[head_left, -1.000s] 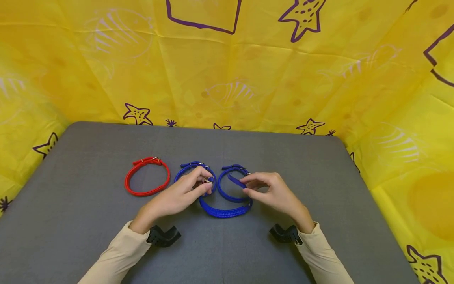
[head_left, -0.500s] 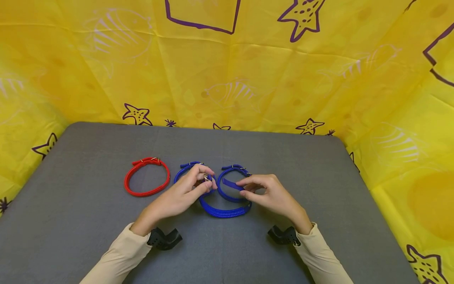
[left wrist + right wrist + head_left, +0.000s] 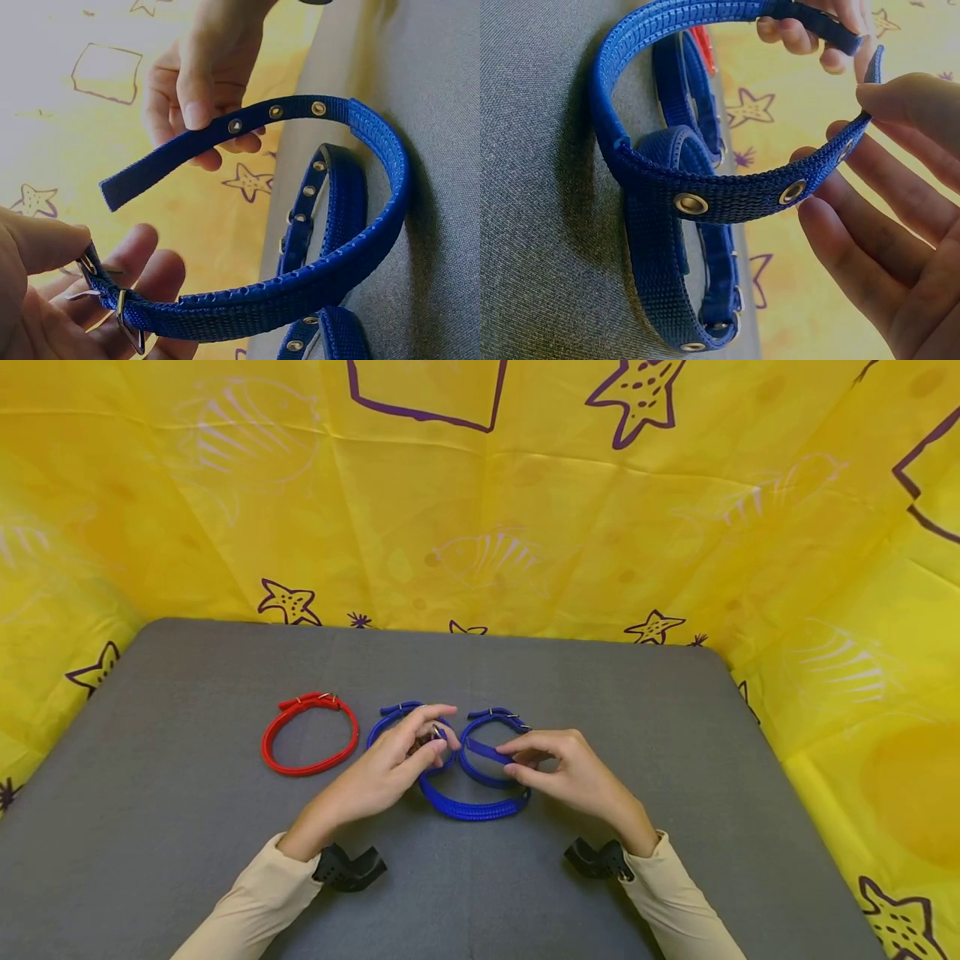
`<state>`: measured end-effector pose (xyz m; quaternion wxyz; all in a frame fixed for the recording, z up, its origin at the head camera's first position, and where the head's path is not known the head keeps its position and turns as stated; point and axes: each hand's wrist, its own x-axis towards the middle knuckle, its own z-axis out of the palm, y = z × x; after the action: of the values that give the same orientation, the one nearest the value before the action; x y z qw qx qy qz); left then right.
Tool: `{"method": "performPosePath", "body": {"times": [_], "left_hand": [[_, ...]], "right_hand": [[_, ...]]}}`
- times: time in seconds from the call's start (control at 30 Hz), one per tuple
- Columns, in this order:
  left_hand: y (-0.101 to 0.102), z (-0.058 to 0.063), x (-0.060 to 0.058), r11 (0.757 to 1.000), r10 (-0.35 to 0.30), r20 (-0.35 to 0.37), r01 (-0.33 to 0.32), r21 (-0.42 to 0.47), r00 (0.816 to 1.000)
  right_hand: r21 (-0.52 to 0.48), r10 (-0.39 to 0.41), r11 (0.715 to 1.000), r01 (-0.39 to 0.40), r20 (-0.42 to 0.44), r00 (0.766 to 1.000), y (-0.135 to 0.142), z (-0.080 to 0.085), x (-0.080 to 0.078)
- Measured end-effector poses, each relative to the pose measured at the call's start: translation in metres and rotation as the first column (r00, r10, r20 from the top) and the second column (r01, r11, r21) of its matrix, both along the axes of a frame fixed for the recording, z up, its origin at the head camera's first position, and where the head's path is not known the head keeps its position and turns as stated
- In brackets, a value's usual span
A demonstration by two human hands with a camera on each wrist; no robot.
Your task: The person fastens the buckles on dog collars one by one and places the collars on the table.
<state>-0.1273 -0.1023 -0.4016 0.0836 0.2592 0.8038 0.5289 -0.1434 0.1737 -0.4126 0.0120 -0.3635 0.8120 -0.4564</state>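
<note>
A blue collar point(image 3: 474, 810) hangs unbuckled between the two hands in a curved loop. My left hand point(image 3: 382, 772) holds its buckle end; the metal buckle point(image 3: 91, 264) sits under the thumb in the left wrist view. My right hand point(image 3: 576, 772) pinches the strap end with thumb and fingers near the metal eyelets point(image 3: 793, 191). The free tip point(image 3: 124, 187) points toward the buckle but is apart from it. Behind the hands, two buckled blue collars lie on the table, one on the left point(image 3: 389, 716) and another on the right point(image 3: 467, 764).
To the left lies a buckled red collar point(image 3: 272, 753). All the collars are on or above a grey table point(image 3: 465, 893). A yellow cloth point(image 3: 480, 485) with sea-creature drawings rises behind the table and at both sides.
My right hand has shifted slightly left, bringing the strap tip nearer the buckle end. My left index finger has straightened outward. The collars on the table have stayed in place.
</note>
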Motion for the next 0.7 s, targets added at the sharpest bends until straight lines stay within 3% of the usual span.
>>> {"method": "performPosePath", "body": {"times": [0.17,0.5,0.7], "left_hand": [[0.0017,-0.0001,0.0029,1.0,0.012,0.037,-0.012,0.01,0.999],[0.0055,-0.002,0.0027,0.997,-0.009,-0.095,0.002,-0.074,0.995],[0.0049,-0.0033,0.0028,0.998,-0.026,-0.052,0.023,-0.064,0.998]], "right_hand": [[-0.009,0.004,1.0,-0.004,-0.015,1.0,-0.0005,-0.0017,-0.0004],[0.002,-0.002,1.0,0.002,-0.021,1.0,-0.0026,-0.0015,0.0015],[0.006,0.008,1.0,-0.008,-0.039,0.999,-0.0035,-0.0026,0.0008]]}}
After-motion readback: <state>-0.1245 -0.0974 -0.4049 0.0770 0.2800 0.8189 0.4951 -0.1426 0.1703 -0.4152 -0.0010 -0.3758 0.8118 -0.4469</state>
